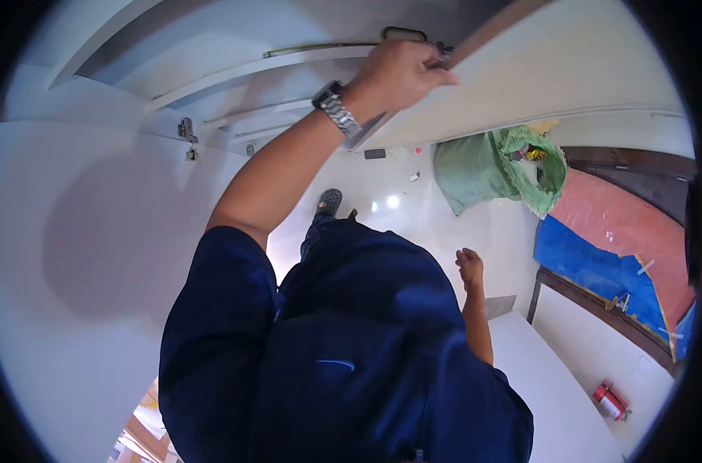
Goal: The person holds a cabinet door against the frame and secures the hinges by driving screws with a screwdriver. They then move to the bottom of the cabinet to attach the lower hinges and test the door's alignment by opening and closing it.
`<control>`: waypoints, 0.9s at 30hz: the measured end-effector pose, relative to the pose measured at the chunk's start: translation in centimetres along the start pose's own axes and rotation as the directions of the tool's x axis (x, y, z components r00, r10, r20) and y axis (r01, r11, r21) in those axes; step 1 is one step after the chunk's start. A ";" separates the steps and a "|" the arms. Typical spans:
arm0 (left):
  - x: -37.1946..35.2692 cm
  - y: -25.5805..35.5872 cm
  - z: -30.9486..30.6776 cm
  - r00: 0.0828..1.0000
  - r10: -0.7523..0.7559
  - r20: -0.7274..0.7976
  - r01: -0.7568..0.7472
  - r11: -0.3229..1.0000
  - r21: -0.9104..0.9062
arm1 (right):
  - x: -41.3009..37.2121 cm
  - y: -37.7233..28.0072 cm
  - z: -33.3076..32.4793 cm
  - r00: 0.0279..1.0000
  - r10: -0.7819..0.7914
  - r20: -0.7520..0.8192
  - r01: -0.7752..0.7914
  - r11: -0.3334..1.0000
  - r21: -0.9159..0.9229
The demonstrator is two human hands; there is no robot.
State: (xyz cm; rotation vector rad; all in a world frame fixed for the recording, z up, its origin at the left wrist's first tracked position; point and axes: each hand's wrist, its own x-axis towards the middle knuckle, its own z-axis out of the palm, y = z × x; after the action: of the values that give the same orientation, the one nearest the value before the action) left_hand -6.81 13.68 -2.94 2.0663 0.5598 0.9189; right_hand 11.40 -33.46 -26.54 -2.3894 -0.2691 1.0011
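My left hand (403, 73), with a metal-band watch (335, 106) on its wrist, is raised to the edge of a pale panel (551, 73), which looks like a cabinet door. Its fingers are curled in a pinch by a small dark metal piece (443, 51) at that edge; I cannot make out what they hold. Behind it are curved-looking white shelf edges (243, 72), with a thin yellow strip (320, 48) along one. Hanging low at my side, my right hand (469, 268) has loosely bent fingers, partly apart, with nothing visible in it.
A green woven sack (474, 171) stands on the shiny white floor (389, 181). To the right are blue (590, 251) and pink (621, 208) sheets in a dark frame, and a red can-like object (612, 400). Metal hinges (187, 130) sit on the left panel (65, 231).
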 end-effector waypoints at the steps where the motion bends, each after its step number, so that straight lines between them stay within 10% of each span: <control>1: 0.2 -0.2 0.1 0.999 0.039 -0.006 -0.039 0.999 0.015 | -0.3 -1.9 0.3 0.999 -0.036 -0.024 0.036 0.999 0.014; 12: 0.4 0.0 0.5 0.981 0.166 -0.097 -0.167 0.986 -0.004 | -3.0 -1.8 2.3 0.984 0.094 0.151 -0.029 0.923 -0.384; 27: 1.8 -0.4 0.2 0.994 -0.094 -0.051 0.093 0.995 -0.021 | -1.5 0.7 3.8 0.993 0.105 0.057 -0.108 0.992 0.065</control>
State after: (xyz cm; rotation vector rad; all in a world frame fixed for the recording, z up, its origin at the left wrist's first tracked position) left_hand -5.50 14.98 -2.56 1.9872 0.6680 0.9221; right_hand 7.62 -33.08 -28.21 -2.3389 -0.1258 1.1055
